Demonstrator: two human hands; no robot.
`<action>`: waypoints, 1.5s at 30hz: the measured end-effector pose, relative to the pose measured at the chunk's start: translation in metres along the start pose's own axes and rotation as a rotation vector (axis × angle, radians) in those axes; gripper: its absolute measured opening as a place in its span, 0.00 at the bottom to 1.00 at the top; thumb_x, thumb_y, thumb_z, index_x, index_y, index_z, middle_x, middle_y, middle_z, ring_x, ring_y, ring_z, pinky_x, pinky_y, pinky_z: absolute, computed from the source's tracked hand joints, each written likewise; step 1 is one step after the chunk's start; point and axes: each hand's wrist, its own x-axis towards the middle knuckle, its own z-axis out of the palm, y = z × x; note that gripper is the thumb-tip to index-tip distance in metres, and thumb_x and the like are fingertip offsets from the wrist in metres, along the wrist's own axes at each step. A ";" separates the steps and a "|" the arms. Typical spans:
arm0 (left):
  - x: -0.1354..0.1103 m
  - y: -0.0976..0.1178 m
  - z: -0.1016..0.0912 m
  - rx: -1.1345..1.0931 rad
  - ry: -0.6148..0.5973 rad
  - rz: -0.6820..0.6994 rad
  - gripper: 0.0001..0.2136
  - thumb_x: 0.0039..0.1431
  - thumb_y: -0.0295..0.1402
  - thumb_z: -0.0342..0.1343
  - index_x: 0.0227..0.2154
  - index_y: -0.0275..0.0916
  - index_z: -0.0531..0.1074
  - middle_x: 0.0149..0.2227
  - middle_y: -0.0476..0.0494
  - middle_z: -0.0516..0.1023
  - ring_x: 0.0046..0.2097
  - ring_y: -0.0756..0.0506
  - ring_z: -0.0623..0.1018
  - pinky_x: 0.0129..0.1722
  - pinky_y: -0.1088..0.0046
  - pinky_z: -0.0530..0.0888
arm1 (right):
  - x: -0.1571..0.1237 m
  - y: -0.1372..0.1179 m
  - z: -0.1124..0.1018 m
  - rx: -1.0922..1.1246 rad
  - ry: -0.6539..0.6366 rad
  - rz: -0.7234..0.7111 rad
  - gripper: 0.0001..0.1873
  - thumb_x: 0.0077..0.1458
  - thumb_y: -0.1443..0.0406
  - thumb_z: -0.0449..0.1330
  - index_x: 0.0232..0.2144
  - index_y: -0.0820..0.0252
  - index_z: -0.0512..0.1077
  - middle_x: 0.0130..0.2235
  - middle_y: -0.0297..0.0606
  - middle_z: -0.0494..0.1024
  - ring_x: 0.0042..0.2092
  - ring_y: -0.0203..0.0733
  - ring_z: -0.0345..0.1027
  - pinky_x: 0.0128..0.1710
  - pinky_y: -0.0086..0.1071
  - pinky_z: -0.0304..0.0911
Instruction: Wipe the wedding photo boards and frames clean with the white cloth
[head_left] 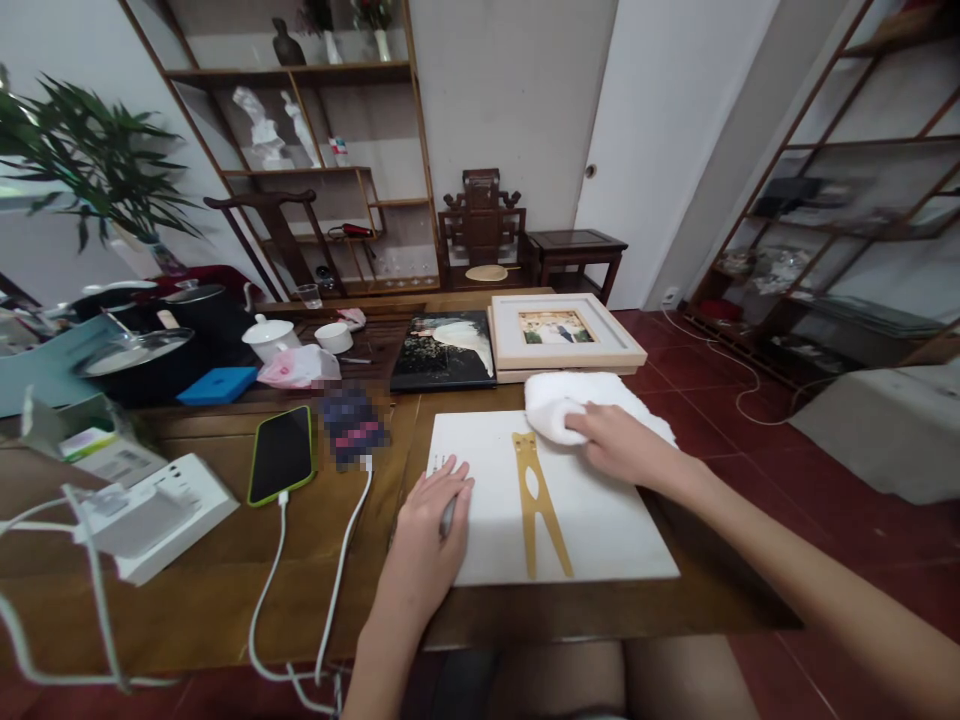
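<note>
A white rectangular board [487, 540] lies flat at the table's front edge, with a gold long-legged figure [531, 510] in its middle. My left hand [431, 525] rests flat on the board's left side, fingers stretched out. Between its thumb and forefinger shows a small grey patch that I cannot make out. At the board's upper right, my right hand [607, 440] grips a bunched part of a white towel [592, 390]. The rest of the towel spreads behind that hand, over the board's far right corner. My right fingertips are partly sunk in the cloth.
Behind the board lie a framed picture [630, 345] and a dark picture with a white bird-like shape [442, 350]. To the left are a green-edged phone [281, 455] on a white cable, a white box [180, 510], a blue box [217, 385] and a lidded pot [142, 350].
</note>
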 end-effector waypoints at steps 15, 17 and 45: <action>0.001 0.000 -0.001 0.034 -0.043 0.000 0.13 0.61 0.32 0.46 0.40 0.39 0.76 0.48 0.39 0.78 0.55 0.39 0.71 0.55 0.50 0.67 | -0.117 -0.042 0.007 0.172 0.072 -0.140 0.23 0.36 0.78 0.49 0.31 0.53 0.74 0.58 0.35 0.66 0.60 0.47 0.56 0.54 0.40 0.59; 0.001 0.000 -0.001 0.034 -0.045 0.003 0.13 0.62 0.31 0.46 0.40 0.38 0.76 0.48 0.39 0.77 0.55 0.39 0.72 0.55 0.50 0.67 | -0.090 -0.030 0.011 0.144 0.030 -0.056 0.23 0.35 0.79 0.49 0.33 0.58 0.73 0.59 0.43 0.64 0.61 0.52 0.53 0.55 0.44 0.58; 0.000 -0.001 0.000 0.030 -0.043 0.001 0.13 0.61 0.32 0.46 0.40 0.39 0.76 0.48 0.40 0.77 0.56 0.39 0.71 0.56 0.49 0.66 | -0.108 -0.035 0.004 0.269 -0.080 0.002 0.24 0.40 0.78 0.47 0.38 0.57 0.72 0.59 0.45 0.64 0.60 0.52 0.55 0.50 0.42 0.63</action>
